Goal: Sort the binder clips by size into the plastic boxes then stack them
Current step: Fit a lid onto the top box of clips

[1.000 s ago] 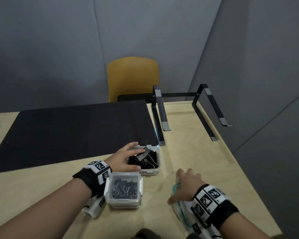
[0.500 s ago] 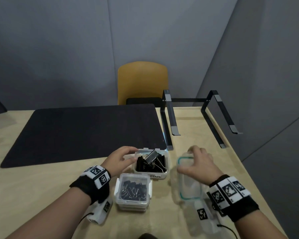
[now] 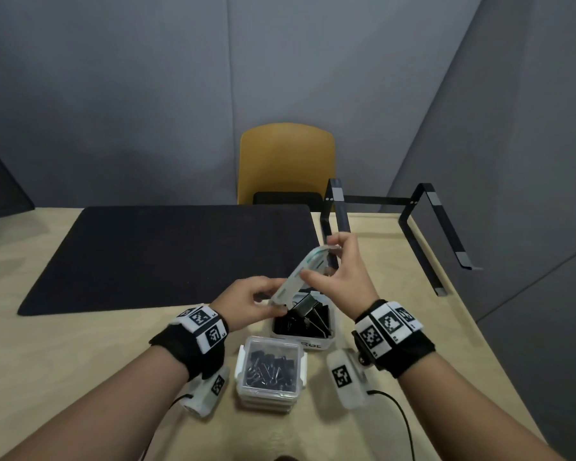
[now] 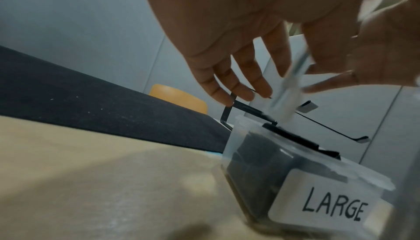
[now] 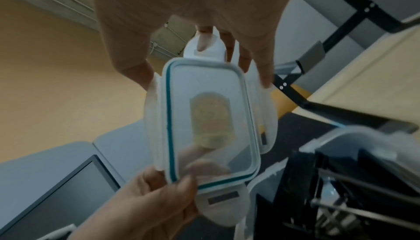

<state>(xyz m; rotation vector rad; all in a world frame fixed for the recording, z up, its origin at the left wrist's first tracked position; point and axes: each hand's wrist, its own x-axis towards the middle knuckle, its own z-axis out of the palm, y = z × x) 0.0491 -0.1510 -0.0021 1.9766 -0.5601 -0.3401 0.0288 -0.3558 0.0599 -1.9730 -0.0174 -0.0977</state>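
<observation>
Both hands hold a clear lid with a teal seal tilted in the air above the open box labelled LARGE, which is full of big black binder clips. My right hand grips the lid's far end between thumb and fingers. My left hand pinches its near end. In front of the LARGE box stands a closed clear box of small clips on top of another box.
A black mat covers the back left of the wooden table. A black metal stand sits at the back right near the table edge. A yellow chair is behind the table. A dark monitor is at far left.
My right hand lifted the lid off the table at the right and carried it left over the LARGE box. My left hand left the box rim and took the lid's near end.
</observation>
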